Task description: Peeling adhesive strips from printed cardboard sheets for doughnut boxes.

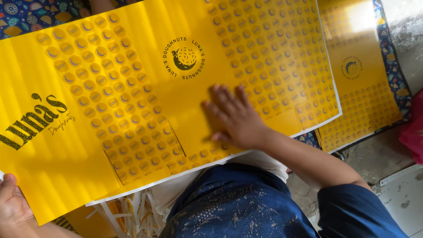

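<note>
A large glossy yellow printed sheet (pixel 145 88), with a round black emblem and bands of small circular marks, lies spread across my lap. My right hand (pixel 233 117) presses flat on it near its lower edge, fingers spread. My left hand (pixel 11 205) grips the sheet's lower left corner, thumb on top. A second yellow sheet (pixel 361 75) of the same kind lies under it at the right.
A dark patterned cloth (pixel 392 66) lies beneath the sheets. White paper strips (pixel 132 213) pile below the sheet's edge by my blue-clad knee (pixel 233 202). Grey concrete floor (pixel 374 156) shows at right, with something pink (pixel 414 128) at the edge.
</note>
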